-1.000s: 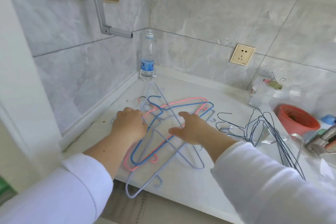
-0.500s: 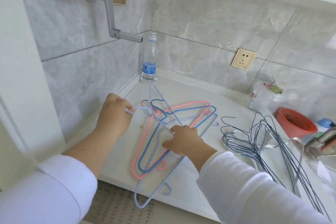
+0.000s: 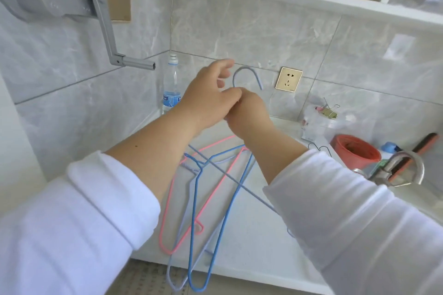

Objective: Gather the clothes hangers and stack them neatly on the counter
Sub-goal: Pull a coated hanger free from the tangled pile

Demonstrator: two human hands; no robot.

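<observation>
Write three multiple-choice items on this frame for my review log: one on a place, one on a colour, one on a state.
1. Where does the water bottle stand?
A. in the back corner of the counter
B. on the shelf
C. beside the red bowl

2. What colour is the hook sticking up above the hands?
A. pink
B. pale blue-grey
C. black

3. How do the hands stand?
A. both flat on the counter
B. raised together at a hanger's neck
C. one out of view

Key: 1 A, the bottle stands where the two walls meet. 2 B, the hook is pale blue-grey against the tile. 3 B, the left hand and right hand meet in the air below the hook.
</observation>
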